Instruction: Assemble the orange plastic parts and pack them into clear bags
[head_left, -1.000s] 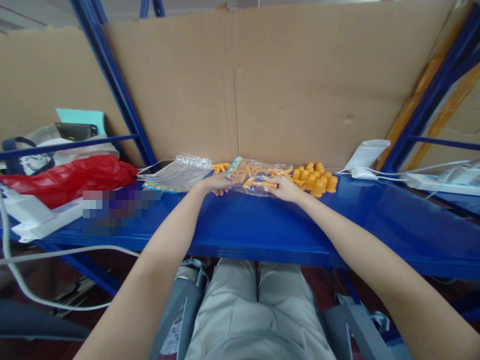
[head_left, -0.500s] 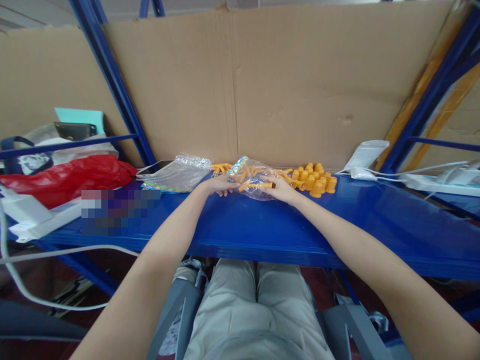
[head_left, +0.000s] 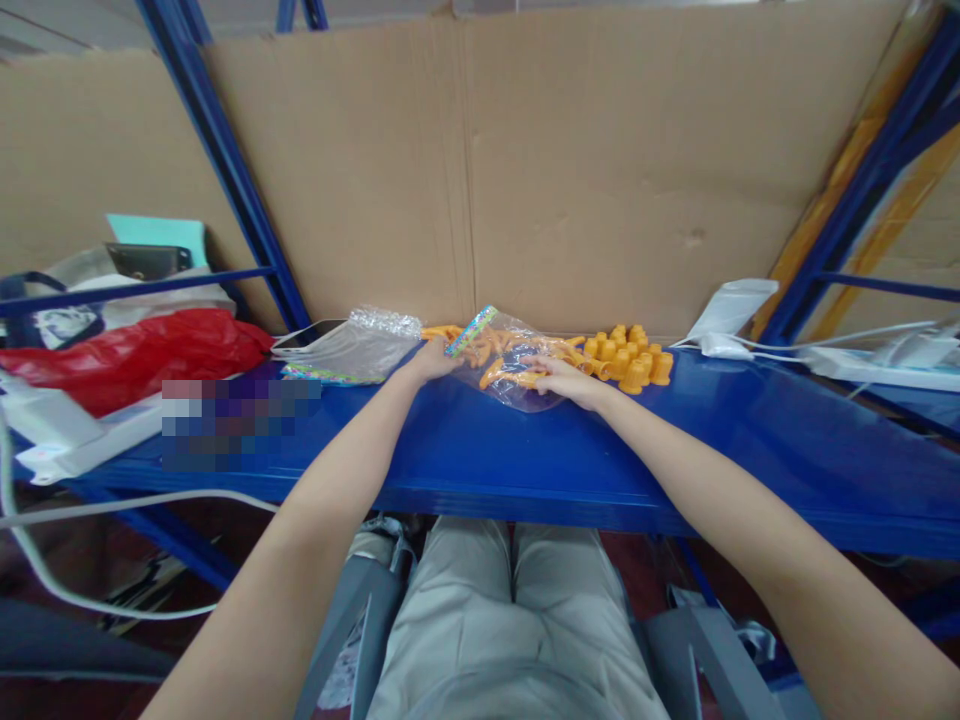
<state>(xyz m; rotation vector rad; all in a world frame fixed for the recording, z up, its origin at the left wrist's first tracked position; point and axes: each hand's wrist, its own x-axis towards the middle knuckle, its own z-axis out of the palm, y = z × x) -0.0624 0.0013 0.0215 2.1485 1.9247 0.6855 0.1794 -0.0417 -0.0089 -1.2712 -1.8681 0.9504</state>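
A clear plastic bag with a colourful printed strip lies tilted on the blue shelf, orange plastic pieces showing in and behind it. At its left edge is my left hand, fingers closed by the strip and partly hidden. My right hand is on the bag's right side, with its fingers bent round the end of a curved orange plastic piece. Whether that piece is inside the bag or on top of it, I cannot tell. Several orange cup-shaped parts stand just right of my right hand.
Flat clear bags with printed edges are stacked to the left. A red plastic bag and a white power strip lie farther left. Cardboard closes off the back. A white object with cables stands at right.
My left hand has shifted slightly left and up to the bag's strip. The bag has spread and slid a little toward me, and my right hand's orange piece has moved slightly down.
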